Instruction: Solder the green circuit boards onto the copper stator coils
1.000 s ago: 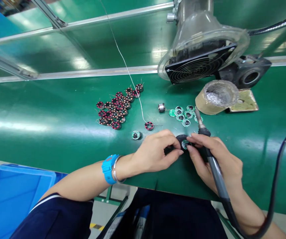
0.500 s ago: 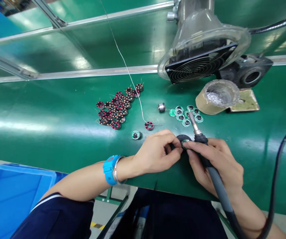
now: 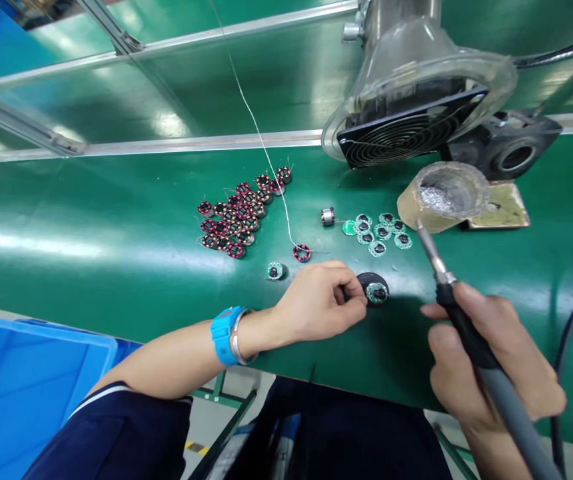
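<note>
My right hand (image 3: 496,353) is wrapped round a soldering iron (image 3: 466,327), its metal tip pointing up and left near the paper-coloured cup. With fingers pinched, my left hand (image 3: 319,300) grips the left edge of a black round holder (image 3: 366,280). On that holder sits a round green circuit board (image 3: 377,293) with a black centre. Behind it several similar boards (image 3: 381,232) lie in a loose group, beside a silver motor stator (image 3: 327,217) on its side. A strand of solder wire (image 3: 266,150) hangs down to a red-wound stator (image 3: 301,253).
Several copper- and red-wound stators (image 3: 236,217) stand clustered on the green table. A stator topped with a board (image 3: 276,271) is near my left wrist. At the back right are a fume extractor fan (image 3: 411,127), a cup (image 3: 416,207) with silvery bits and a yellowish sponge tray (image 3: 501,205).
My right hand has drawn away from the board to the right, with the soldering iron in it. The board on the holder is now uncovered. My left hand has stayed at the holder.
</note>
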The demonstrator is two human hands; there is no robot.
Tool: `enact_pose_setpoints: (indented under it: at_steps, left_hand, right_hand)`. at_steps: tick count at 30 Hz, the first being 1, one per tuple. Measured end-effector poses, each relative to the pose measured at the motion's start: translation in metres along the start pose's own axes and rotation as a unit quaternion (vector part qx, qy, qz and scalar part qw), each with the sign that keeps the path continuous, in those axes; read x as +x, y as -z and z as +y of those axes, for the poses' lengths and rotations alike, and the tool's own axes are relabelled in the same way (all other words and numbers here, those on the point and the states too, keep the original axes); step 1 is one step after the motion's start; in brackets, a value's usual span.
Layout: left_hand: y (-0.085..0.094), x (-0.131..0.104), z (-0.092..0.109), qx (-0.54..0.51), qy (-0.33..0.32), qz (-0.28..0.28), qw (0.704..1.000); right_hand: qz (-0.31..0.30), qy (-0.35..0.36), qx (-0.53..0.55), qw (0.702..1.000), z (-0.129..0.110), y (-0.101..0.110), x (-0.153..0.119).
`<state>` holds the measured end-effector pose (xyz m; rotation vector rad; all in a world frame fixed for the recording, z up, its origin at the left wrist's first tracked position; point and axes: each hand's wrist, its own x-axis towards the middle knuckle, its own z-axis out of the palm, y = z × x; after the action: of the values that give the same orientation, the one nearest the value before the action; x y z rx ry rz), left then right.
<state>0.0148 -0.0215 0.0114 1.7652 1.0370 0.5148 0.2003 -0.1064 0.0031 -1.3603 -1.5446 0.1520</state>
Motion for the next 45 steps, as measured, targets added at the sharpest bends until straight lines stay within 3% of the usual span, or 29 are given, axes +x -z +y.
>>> enact_pose_setpoints:
  at_steps: [3,9,18,24,27,29,32,35,39,45]
  left_hand:
    - [0.001,0.001,0.001,0.003,0.001,0.001,1.000]
    - [0.000,0.003,0.003,-0.001,0.012,0.009,1.000]
    - [-0.001,0.006,0.004,0.002,0.004,0.014,1.000]
    - [-0.002,0.005,0.003,-0.004,-0.004,0.018,1.000]
    - [-0.002,0.002,0.000,-0.022,-0.004,0.016,1.000]
    - [-0.003,0.000,-0.001,-0.040,-0.010,0.016,0.999]
    - [-0.003,-0.003,-0.002,-0.056,-0.030,0.025,0.998]
    - [-0.003,-0.004,-0.002,-0.049,-0.053,0.029,0.997]
    - [-0.003,-0.005,-0.004,-0.037,-0.074,0.023,0.996]
    - [-0.003,-0.006,-0.008,-0.025,-0.085,0.018,0.996]
  right_hand:
    - [-0.016,0.026,0.002,1.000,-0.008,0.013,0.001]
    - [-0.088,-0.090,0.051,0.991,-0.024,0.028,-0.006]
    - [-0.114,-0.028,0.030,0.993,-0.019,0.033,-0.008]
    - [-0.107,-0.049,0.027,0.993,-0.022,0.035,-0.008]
    - [-0.096,-0.079,0.011,0.992,-0.021,0.027,-0.008]
    - [-0.049,-0.094,-0.010,0.994,-0.017,0.017,-0.008]
    - [0.012,-0.046,-0.038,0.998,-0.008,-0.001,-0.006]
    - [-0.039,0.009,-0.069,0.997,0.000,-0.012,-0.002]
    - [-0.097,0.015,-0.033,0.995,0.002,-0.016,0.004]
    - [-0.115,0.033,-0.004,0.993,0.003,-0.023,0.009]
